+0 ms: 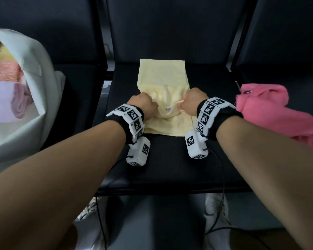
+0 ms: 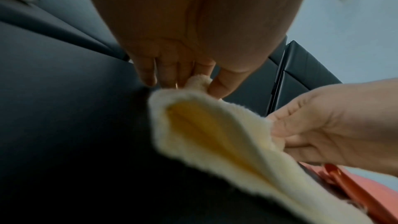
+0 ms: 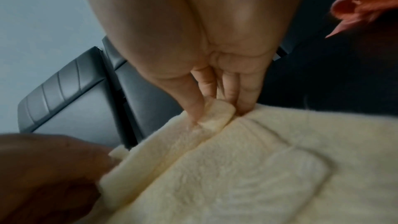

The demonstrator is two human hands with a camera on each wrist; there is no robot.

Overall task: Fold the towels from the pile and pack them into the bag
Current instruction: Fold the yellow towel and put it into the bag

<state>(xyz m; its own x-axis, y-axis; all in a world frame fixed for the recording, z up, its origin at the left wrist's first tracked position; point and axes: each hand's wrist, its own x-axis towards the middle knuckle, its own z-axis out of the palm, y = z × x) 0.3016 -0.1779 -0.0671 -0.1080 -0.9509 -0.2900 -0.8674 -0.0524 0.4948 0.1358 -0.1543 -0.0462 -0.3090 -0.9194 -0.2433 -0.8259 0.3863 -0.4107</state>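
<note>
In the head view, a pale yellow towel (image 1: 162,83) was laid on the black seat (image 1: 170,168) in the middle, its near part lifted and pinched at either side by the left hand (image 1: 143,104) and the right hand (image 1: 192,101). A white bag (image 1: 42,109) holding folded towels was seen on the left seat, and a crumpled pink towel (image 1: 271,109) on the right one. In the left wrist view, a towel corner was pinched between thumb and fingers (image 2: 183,72) of the left hand. In the right wrist view, a fold of the towel was gripped between the right thumb and fingers (image 3: 237,91).
</note>
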